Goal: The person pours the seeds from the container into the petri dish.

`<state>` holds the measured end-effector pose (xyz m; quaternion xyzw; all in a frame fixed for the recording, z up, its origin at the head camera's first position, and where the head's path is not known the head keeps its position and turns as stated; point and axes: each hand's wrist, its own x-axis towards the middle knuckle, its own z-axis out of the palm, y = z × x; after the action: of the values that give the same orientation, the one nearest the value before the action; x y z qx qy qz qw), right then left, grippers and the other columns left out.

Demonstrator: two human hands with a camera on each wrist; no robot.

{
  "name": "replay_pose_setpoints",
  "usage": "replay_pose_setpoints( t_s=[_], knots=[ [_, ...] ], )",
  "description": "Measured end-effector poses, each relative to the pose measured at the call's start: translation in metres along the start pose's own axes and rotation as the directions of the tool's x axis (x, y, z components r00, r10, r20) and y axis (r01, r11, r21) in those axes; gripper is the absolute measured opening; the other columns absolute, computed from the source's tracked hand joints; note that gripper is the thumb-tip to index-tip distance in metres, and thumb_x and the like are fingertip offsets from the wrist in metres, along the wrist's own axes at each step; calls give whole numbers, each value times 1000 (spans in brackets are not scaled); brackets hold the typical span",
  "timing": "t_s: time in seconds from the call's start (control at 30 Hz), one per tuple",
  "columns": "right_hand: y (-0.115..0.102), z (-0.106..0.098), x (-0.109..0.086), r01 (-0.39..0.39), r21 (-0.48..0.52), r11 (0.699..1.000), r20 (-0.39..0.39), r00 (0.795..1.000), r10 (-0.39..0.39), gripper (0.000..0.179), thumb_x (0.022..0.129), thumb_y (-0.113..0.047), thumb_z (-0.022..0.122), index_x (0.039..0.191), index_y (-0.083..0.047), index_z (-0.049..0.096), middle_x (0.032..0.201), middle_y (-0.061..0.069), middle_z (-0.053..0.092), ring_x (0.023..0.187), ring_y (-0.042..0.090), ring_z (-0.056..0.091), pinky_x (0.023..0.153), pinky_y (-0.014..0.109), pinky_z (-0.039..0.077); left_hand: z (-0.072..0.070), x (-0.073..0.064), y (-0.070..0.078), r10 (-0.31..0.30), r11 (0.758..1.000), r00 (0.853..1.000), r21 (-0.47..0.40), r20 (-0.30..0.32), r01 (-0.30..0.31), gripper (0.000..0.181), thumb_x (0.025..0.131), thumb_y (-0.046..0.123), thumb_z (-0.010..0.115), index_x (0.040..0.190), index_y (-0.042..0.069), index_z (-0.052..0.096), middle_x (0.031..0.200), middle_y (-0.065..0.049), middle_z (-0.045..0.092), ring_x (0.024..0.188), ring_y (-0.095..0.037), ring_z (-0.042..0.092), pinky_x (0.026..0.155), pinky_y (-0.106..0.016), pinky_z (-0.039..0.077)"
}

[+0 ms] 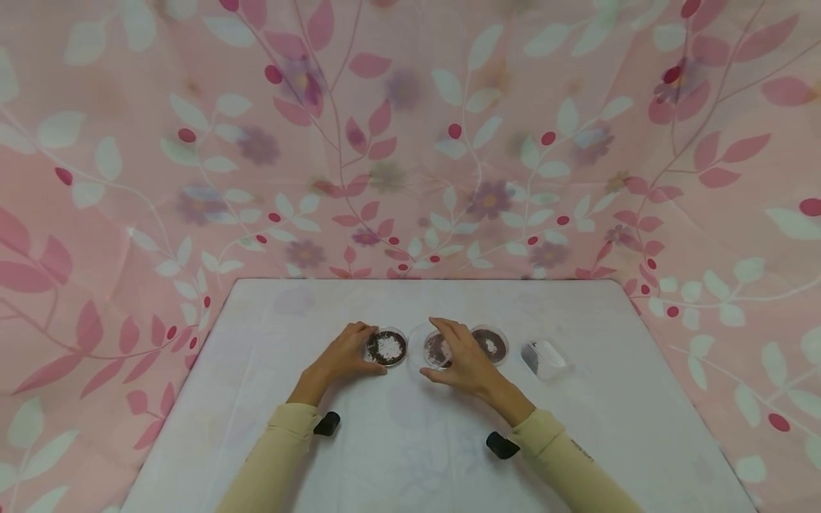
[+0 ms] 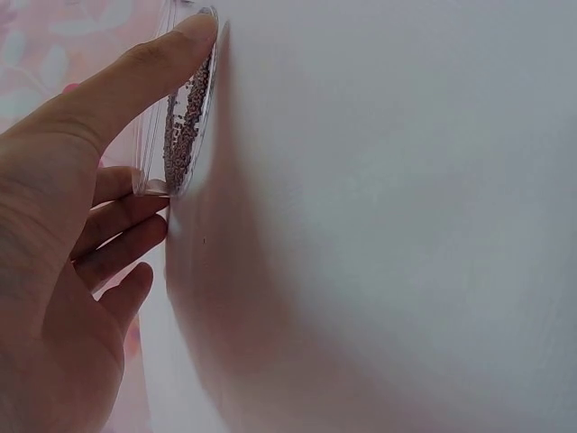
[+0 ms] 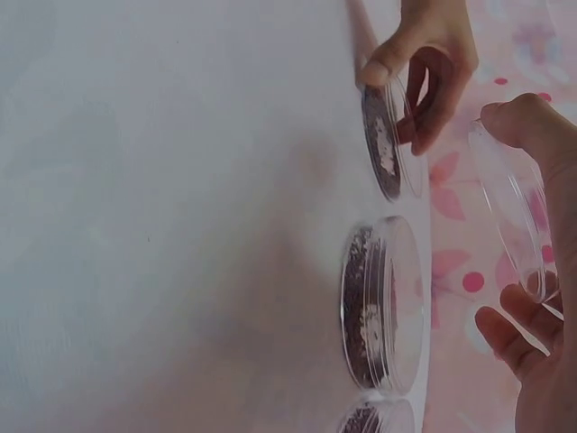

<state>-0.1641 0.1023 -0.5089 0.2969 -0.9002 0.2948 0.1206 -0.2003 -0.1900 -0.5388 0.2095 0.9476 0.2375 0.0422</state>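
Note:
My left hand (image 1: pixel 346 354) grips the left petri dish (image 1: pixel 388 347) by its sides, thumb at the near rim and fingers at the far one. Dark granules with a heap of white bits fill this dish. In the right wrist view, my right hand (image 3: pixel 532 234) holds a clear round lid (image 3: pixel 507 212) by its edge, raised off the table. Below it stands the middle petri dish (image 3: pixel 361 311), also with dark granules and white bits, partly hidden by the hand in the head view. A third petri dish (image 1: pixel 492 345) stands just right of it.
A small clear container (image 1: pixel 544 358) with something white and a dark patch stands right of the dishes. The white-covered table (image 1: pixel 385 456) ends at a back edge against a pink floral cloth (image 1: pixel 410 142). Black wrist devices (image 1: pixel 502 445) sit on both wrists.

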Motion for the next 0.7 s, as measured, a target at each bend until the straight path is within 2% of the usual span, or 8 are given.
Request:
replay_pose_setpoints(
  t_s=[0.23, 0.43, 0.7],
  knots=[
    [7, -7, 2, 16, -39, 999, -31, 999, -17, 99, 69, -43, 86, 150, -14, 37, 143, 9, 49, 130, 27, 50, 105, 46, 48, 3, -1, 0, -1, 1000, 1000, 0, 18, 1, 95, 64, 57, 86, 139, 8, 54, 128, -8, 57, 123, -24, 50, 108, -42, 44],
    [11, -12, 3, -19, -61, 998, -15, 1000, 18, 101, 67, -41, 88, 150, -15, 36, 143, 10, 48, 129, 28, 49, 103, 47, 49, 6, -1, -1, -7, 1000, 1000, 4, 16, 6, 96, 64, 60, 85, 139, 9, 54, 128, -6, 57, 124, -23, 50, 108, -41, 44],
    [14, -10, 6, -22, -69, 997, 6, 1000, 22, 103, 66, -34, 91, 151, -14, 36, 145, 9, 47, 127, 27, 48, 104, 46, 49, 7, -2, 3, -1, 1000, 1000, 0, -2, 1, 94, 63, 58, 86, 137, 9, 55, 127, -6, 58, 123, -23, 50, 107, -43, 45]
  ],
)
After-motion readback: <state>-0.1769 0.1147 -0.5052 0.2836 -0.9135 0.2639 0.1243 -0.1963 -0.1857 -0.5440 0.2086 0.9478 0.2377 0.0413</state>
